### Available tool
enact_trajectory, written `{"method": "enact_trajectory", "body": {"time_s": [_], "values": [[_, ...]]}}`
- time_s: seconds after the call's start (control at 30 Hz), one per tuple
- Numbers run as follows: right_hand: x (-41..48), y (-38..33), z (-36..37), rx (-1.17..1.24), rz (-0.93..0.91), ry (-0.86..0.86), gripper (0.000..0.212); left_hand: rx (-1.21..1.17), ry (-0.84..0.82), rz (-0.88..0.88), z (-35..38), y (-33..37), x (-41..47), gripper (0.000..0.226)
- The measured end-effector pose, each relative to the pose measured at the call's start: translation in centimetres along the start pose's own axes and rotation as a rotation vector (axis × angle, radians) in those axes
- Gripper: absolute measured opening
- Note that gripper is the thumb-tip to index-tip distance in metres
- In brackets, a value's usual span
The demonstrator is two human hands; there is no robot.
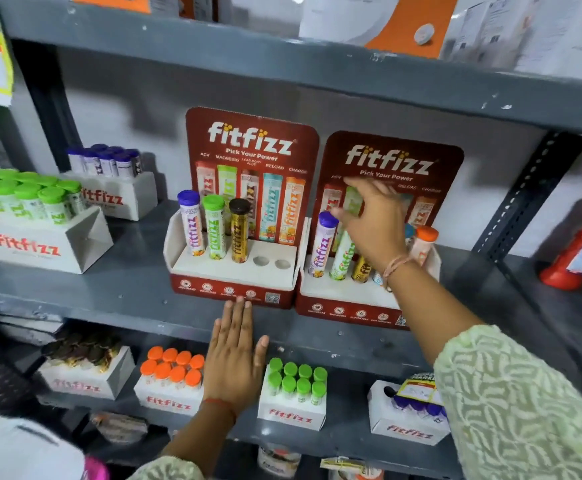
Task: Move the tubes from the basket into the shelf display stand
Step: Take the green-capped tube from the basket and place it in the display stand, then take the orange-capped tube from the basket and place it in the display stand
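Head view, left hand [235, 355] flat on shelf edge [109, 306], right hand [372, 220] blurred over green tube [343, 252], grip unclear

The right hand [372, 220] is blurred and hides the green tube's [343, 258] cap; the blue tube [410, 232] barely shows.

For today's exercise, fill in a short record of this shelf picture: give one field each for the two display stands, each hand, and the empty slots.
left stand: holds three upright tubes, capped purple, green and black
empty slots: two, at the right end of the left stand
right stand: tubes in every visible slot, partly hidden by the arm
right hand: raised over the right stand, fingers at the green tube; grip unclear
left hand: open, flat against the shelf edge
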State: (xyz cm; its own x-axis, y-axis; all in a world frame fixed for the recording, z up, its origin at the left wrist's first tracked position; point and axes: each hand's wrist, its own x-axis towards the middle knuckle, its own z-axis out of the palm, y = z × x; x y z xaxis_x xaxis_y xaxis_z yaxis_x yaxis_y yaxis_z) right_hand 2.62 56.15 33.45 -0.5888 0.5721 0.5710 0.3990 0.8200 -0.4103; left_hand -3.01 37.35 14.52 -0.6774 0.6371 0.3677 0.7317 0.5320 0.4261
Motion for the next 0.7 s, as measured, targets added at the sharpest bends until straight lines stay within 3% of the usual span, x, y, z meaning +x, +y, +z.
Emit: {"method": "enact_trajectory", "body": {"time_s": [0.03,0.1,0.2,0.37,0.53,0.7], "values": [[-1.7,-1.2,1.2,0.073,-0.062,0.099,0.039,0.002,0.043,-0.016,-0.7,-1.0,-0.7,0.065],[-5.5,-3.5,4.3,0.21,-0.183,0.085,0.027,0.02,0.106,-0.083,-2.2,-3.5,-2.4,0.068],[-11.1,-7.1,10.2,0.374,-0.264,-0.148,0.025,0.072,0.169,-0.289,-4.4,-8.3,-6.9,0.072],[-18.6,-13.1,18.2,0.388,-0.359,-0.618,0.028,0.155,0.173,-0.684,-6.9,-15.1,-16.7,0.072],[-24.6,-19.5,24.4,0.376,-0.509,-0.926,0.027,0.195,0.125,-0.999,-7.9,-19.7,-26.2,0.068],[-30.5,-25.7,31.1,0.389,-0.484,-1.233,0.027,0.245,0.103,-1.208,-7.2,-22.4,-32.3,0.076]]}}
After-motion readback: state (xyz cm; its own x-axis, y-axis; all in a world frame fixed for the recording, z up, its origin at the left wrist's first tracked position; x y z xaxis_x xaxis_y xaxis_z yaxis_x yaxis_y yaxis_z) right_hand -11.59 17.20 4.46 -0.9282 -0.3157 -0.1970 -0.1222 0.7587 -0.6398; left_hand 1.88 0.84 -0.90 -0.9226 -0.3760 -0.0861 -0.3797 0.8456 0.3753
